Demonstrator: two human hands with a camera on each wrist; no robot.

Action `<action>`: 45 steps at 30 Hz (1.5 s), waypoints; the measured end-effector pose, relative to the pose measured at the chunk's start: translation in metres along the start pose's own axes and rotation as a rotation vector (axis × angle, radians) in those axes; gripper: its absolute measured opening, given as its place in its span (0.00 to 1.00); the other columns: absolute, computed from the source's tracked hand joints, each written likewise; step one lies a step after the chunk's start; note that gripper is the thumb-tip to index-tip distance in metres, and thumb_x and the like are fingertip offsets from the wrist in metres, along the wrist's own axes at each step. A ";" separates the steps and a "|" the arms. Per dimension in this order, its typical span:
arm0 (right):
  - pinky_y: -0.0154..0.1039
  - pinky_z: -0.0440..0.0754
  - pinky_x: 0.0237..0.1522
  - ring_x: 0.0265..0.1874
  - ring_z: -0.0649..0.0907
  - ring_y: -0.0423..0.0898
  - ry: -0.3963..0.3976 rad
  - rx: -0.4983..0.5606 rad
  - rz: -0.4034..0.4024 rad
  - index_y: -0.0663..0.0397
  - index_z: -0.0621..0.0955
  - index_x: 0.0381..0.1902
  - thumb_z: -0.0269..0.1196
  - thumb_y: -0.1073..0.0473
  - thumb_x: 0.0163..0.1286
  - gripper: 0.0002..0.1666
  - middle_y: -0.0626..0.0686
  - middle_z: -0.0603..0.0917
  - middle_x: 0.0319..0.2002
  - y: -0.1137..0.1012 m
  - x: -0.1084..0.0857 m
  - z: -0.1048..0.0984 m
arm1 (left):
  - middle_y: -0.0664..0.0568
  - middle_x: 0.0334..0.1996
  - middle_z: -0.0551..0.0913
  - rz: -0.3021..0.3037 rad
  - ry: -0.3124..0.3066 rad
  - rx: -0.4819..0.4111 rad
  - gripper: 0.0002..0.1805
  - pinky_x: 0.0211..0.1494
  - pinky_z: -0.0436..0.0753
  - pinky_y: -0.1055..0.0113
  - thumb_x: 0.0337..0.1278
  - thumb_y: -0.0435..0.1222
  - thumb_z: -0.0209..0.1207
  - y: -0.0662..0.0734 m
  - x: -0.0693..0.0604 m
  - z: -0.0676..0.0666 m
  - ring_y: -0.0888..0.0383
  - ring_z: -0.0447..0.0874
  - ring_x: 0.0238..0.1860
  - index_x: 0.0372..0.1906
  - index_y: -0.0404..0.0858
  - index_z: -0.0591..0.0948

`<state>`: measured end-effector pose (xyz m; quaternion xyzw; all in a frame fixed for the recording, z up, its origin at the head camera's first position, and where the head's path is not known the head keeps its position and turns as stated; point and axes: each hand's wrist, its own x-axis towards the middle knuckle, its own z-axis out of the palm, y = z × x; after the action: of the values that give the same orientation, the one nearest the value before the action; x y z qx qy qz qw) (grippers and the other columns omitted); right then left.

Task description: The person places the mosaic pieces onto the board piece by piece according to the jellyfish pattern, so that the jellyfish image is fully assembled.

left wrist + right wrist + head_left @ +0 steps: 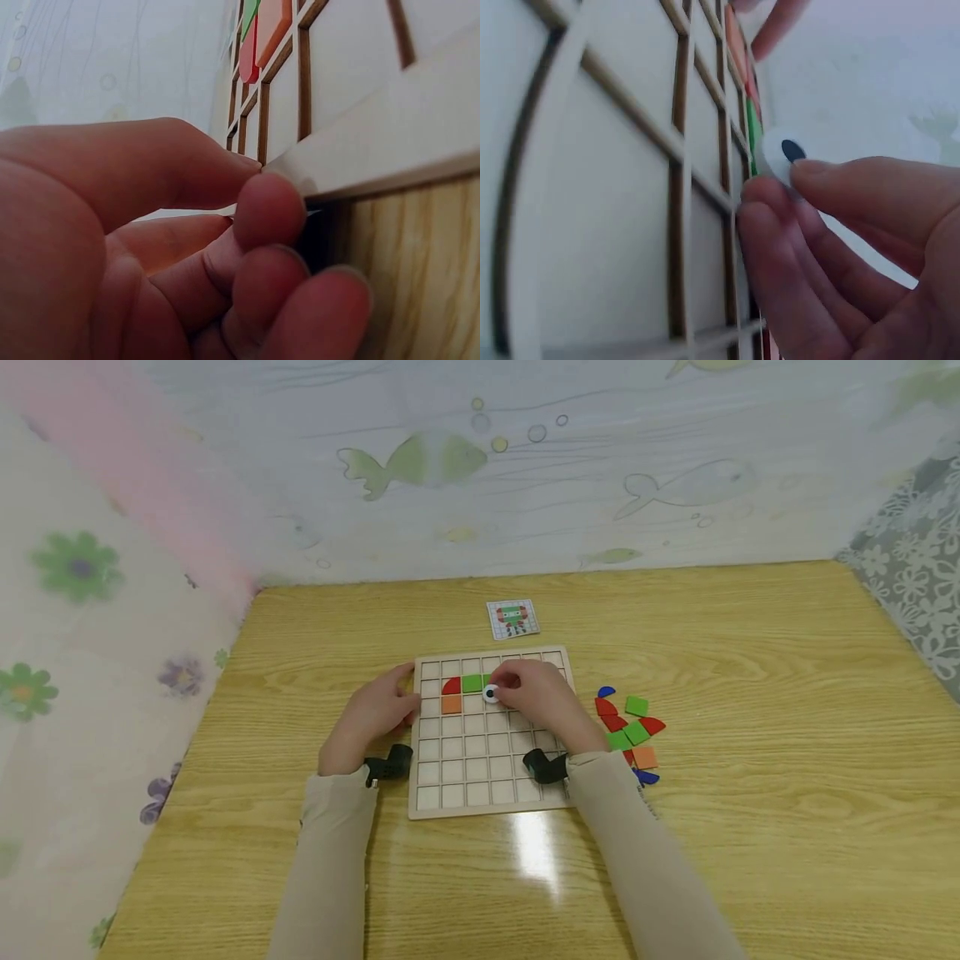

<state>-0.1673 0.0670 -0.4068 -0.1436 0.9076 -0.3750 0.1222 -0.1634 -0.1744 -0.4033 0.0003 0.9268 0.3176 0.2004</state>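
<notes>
A wooden grid board (450, 772) lies on the table, holding a red quarter-circle tile (452, 686), a green square tile (471, 683) and an orange square tile (452, 704). More green shows beside my right fingertips. Between thumb and fingers, my right hand (542, 693) pinches a round white eye disc (491, 693) with a black centre, over the board's upper rows. The disc (780, 154) looks tilted in the right wrist view. At the board's left edge, my left hand (378, 714) grips the rim, thumb against it and other fingers curled at its side (270, 210).
Right of the board lie loose tiles: a green square (637, 706), a red quarter circle (652, 726), an orange square (645, 757), blue pieces (606, 692) and several others, some overlapping. A small picture card (513, 619) lies behind the board. The wall (555, 527) borders the table's far edge.
</notes>
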 end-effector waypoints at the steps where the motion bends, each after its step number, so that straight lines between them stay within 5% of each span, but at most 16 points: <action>1: 0.37 0.72 0.39 0.34 0.75 0.41 0.009 -0.004 0.004 0.45 0.80 0.38 0.60 0.55 0.60 0.08 0.43 0.79 0.33 -0.002 0.000 0.002 | 0.52 0.21 0.78 0.002 0.000 0.002 0.35 0.27 0.71 0.64 0.55 0.41 0.49 0.000 0.000 0.000 0.56 0.73 0.19 0.69 0.48 0.52; 27: 0.35 0.71 0.32 0.28 0.74 0.41 0.089 -0.171 -0.009 0.48 0.81 0.34 0.61 0.55 0.58 0.07 0.44 0.77 0.28 -0.020 0.001 0.024 | 0.51 0.21 0.77 -0.013 -0.002 0.012 0.35 0.27 0.70 0.64 0.56 0.40 0.48 0.003 -0.002 -0.001 0.56 0.73 0.20 0.69 0.48 0.52; 45: 0.38 0.71 0.42 0.36 0.75 0.41 0.016 -0.047 -0.026 0.44 0.80 0.41 0.55 0.54 0.64 0.10 0.43 0.79 0.38 -0.006 0.002 0.009 | 0.51 0.21 0.77 -0.007 0.000 0.012 0.34 0.29 0.71 0.63 0.56 0.41 0.49 0.001 0.000 0.000 0.56 0.74 0.19 0.69 0.48 0.52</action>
<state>-0.1649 0.0564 -0.4088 -0.1553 0.9153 -0.3561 0.1068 -0.1631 -0.1733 -0.4024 -0.0018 0.9287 0.3111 0.2018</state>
